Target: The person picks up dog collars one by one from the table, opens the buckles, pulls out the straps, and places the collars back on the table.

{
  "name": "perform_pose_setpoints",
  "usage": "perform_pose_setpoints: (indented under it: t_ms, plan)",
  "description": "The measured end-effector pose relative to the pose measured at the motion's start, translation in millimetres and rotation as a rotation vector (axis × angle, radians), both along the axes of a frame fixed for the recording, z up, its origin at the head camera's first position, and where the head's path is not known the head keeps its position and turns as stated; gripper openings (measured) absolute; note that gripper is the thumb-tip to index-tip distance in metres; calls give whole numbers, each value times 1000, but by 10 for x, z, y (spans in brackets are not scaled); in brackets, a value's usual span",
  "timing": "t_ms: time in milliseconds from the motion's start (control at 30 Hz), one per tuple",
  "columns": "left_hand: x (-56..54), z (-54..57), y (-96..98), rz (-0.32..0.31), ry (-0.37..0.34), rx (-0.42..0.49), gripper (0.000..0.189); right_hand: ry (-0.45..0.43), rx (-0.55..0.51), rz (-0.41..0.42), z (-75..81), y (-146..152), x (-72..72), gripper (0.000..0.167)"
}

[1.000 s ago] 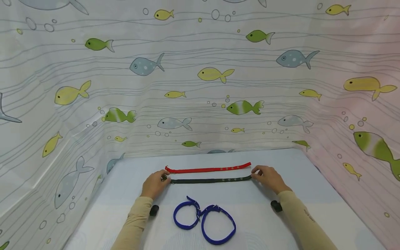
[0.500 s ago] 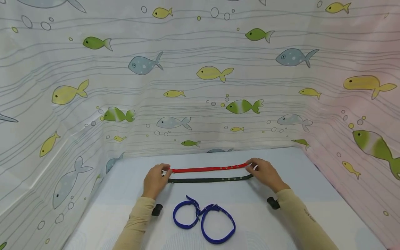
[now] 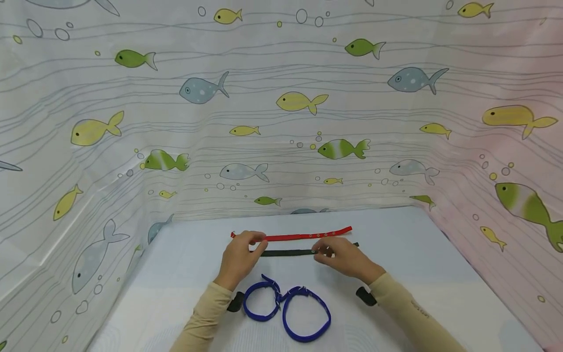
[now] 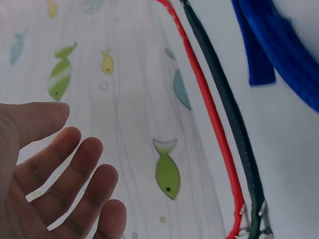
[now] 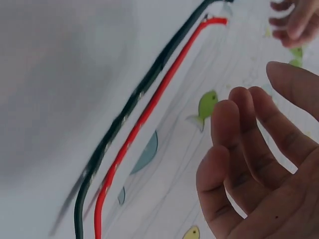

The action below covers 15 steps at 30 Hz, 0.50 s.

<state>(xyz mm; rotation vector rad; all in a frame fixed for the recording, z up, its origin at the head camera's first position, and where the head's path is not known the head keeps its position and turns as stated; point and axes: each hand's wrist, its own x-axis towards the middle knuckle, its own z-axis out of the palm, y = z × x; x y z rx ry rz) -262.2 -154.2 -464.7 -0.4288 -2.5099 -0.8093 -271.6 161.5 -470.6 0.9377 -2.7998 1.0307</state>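
Observation:
Two eyeleted straps that look like pet collars lie stretched out side by side on the table: a red collar (image 3: 286,238) at the back and a dark green collar (image 3: 286,253) in front. My left hand (image 3: 242,256) hovers over their left parts, hiding some of both. Over the right part of the dark collar is my right hand (image 3: 345,256). Both wrist views show relaxed, slightly bent fingers (image 4: 87,164) with nothing between them. Nearer to me lie two blue collars buckled into loops, a smaller blue loop (image 3: 259,319) and a larger blue loop (image 3: 308,338), touching each other.
The white table (image 3: 387,322) is enclosed at the back and sides by a fish-print curtain (image 3: 281,68). Small black cameras sit at the left wrist (image 3: 236,301) and the right wrist (image 3: 366,296).
Both hands were at the ends of the dark collar, then at the red collar's ends. Now they have come off and moved inward toward each other. The collars have stayed roughly in place.

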Motion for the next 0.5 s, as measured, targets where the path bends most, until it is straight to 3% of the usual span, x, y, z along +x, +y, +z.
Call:
perform_pose_setpoints:
  t_ms: [133,367,500]
  plan:
    - [89,42,85,-46,12,6,22,-33,47,73,-61,-120,43,28]
    - [206,30,170,-82,-6,11,19,-200,138,102,-149,-256,100,31]
    - [254,6,190,-91,-17,8,19,-241,148,134,-177,-298,137,27]
